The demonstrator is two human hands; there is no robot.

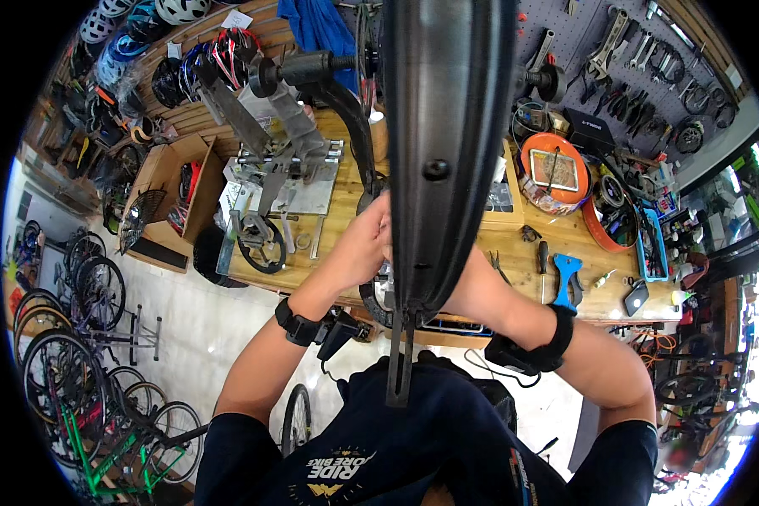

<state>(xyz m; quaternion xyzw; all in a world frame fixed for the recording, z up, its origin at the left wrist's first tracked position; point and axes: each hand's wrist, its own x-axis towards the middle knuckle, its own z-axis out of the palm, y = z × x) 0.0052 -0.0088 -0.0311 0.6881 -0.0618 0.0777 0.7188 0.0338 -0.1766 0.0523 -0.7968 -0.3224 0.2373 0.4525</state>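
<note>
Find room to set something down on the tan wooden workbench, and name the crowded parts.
The workbench shows bare wood between the round orange tub and flat blue plastic tool; a smaller patch borders the front edge, between that tool and the black rectangular object. Crowded: right, around the round red-orange bin and blue rectangular tray; left, by the grey metal stand.

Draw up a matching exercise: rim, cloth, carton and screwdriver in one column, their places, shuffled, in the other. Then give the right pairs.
Things:
1. Rim
2. Cloth
3. Carton
4. Screwdriver

Places:
A. Open, left of the bench
B. Between the left hand and the right hand
C. Lying on the right half of the bench
D. Hanging at the top of the picture

Right pairs: 1-B, 2-D, 3-A, 4-C
</note>
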